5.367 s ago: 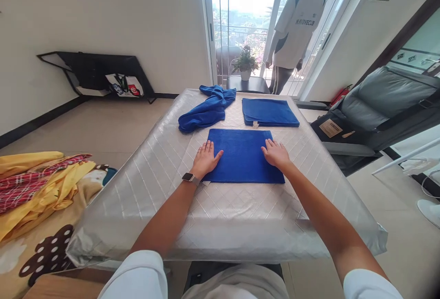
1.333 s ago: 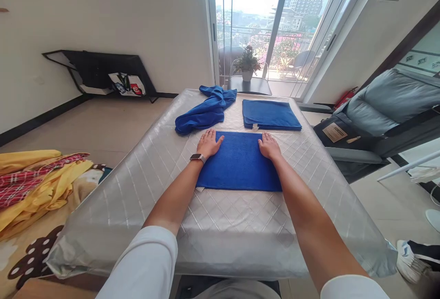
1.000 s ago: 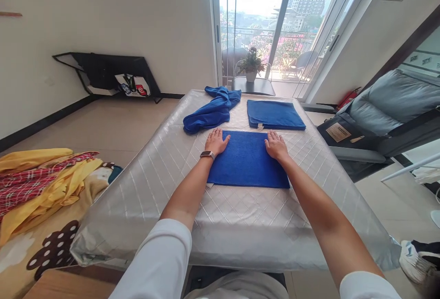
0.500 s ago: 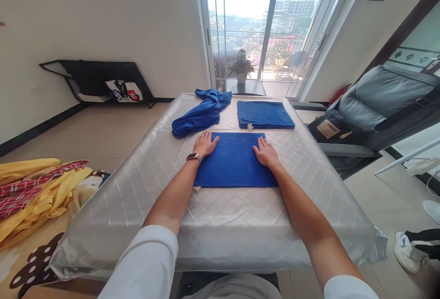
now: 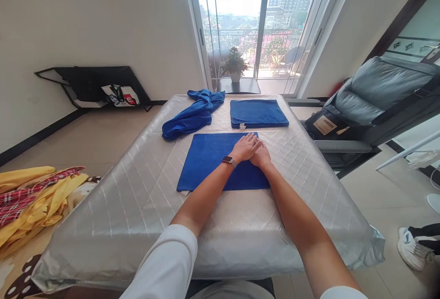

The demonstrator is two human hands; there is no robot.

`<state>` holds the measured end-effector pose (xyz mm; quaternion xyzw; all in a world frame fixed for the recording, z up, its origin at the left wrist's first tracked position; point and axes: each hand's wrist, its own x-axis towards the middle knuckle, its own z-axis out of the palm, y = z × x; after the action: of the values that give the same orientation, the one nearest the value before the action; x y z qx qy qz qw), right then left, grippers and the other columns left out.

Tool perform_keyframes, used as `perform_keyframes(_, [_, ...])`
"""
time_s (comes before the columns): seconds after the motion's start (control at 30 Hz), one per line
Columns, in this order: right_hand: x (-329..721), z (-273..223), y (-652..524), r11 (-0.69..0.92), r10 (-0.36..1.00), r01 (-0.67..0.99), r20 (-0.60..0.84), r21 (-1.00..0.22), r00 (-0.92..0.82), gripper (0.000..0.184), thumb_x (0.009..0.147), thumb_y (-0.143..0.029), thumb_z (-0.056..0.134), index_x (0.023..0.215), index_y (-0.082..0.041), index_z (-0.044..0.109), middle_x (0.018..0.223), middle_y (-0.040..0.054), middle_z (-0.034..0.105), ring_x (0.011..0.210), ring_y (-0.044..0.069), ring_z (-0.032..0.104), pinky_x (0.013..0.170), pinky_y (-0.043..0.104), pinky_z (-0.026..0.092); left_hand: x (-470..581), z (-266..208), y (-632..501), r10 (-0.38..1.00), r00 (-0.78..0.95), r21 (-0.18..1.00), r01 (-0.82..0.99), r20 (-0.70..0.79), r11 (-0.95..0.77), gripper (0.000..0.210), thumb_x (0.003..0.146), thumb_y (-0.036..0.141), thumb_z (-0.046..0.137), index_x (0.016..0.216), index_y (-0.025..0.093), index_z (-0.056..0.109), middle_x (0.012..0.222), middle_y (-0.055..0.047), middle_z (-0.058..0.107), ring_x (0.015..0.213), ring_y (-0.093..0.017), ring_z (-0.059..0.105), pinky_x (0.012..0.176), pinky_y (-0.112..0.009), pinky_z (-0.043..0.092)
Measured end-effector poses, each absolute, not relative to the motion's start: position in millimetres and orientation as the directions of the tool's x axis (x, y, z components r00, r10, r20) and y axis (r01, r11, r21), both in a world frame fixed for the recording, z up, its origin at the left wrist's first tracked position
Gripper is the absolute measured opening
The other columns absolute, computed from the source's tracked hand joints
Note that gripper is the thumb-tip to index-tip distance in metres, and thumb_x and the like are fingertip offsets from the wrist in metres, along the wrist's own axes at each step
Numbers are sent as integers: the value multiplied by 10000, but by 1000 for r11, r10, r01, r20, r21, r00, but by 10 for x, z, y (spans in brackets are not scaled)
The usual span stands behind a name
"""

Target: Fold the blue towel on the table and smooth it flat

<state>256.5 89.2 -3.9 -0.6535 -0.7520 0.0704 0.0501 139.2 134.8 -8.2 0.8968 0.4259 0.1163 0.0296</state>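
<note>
Lying flat, blue rectangular cloth (image 5: 209,157) on near half of silver-covered table (image 5: 137,189); folded blue stack (image 5: 259,112) far right, crumpled blue cloth (image 5: 195,115) far left. Left hand (image 5: 244,148) palm-down toward cloth's right edge, fingers straight, grasping nothing; right hand (image 5: 262,157) overlapped, finger spread cannot be told. Smoothing well likely needs even palm pressure, corners kept square.
</note>
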Motion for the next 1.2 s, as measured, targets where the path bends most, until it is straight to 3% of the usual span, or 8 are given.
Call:
perform_keyframes(0.1, [2570,-41,889,139,990,975,-9,-174,-143,683,1056,-373,325,1691,-148,211,1743,93,219,1616,239,161,1301,413,137,1436,-175,1317,795,587,171,776,154,-607,594,1107,420,192,1603,178,413,1675,-145,373,1582,-272,280,1282,-489,257])
perform_keyframes(0.23, [2538,-43,919,89,995,975,-19,-205,-95,671,1087,-438,223,1684,-132,226,1751,99,186,1618,233,146,1301,426,134,1046,-193,1353,904,412,218,878,111,-427,688,1084,568,176,1639,200,349,1692,-113,346,1592,-263,252,1305,-487,198])
perform_keyframes(0.4, [2531,-40,938,78,996,973,-35,-215,-88,708,1093,-498,177,1679,-105,231,1754,102,171,1619,230,136,1304,412,111,346,-136,1324,968,245,192,949,52,-250,817,1054,641,78,1652,130,298,1719,-115,270,1608,-253,199,1316,-464,140])
perform_keyframes(0.6, [2548,-75,960,82,996,976,-30,-201,-90,713,1086,-476,186,1674,-75,224,1752,101,175,1619,227,136,1304,405,105,-441,-151,1185,998,68,139,988,6,-69,815,1061,614,103,1658,76,241,1734,-141,203,1613,-255,170,1313,-436,135])
perform_keyframes(0.8, [2555,-85,976,77,996,982,-30,-175,-84,718,1084,-487,188,1673,-78,233,1752,108,176,1618,227,141,1302,406,127,-642,-182,1078,999,31,158,987,11,-32,881,1039,666,94,1657,53,227,1735,-160,192,1614,-270,162,1312,-402,142])
perform_keyframes(1.2, [2543,-39,969,65,997,992,-43,-105,-70,701,1088,-469,186,1678,-92,215,1753,102,175,1619,220,139,1301,412,126,-617,-193,1067,997,33,239,970,72,-49,895,1019,698,114,1648,87,291,1726,-151,245,1601,-315,209,1306,-444,172])
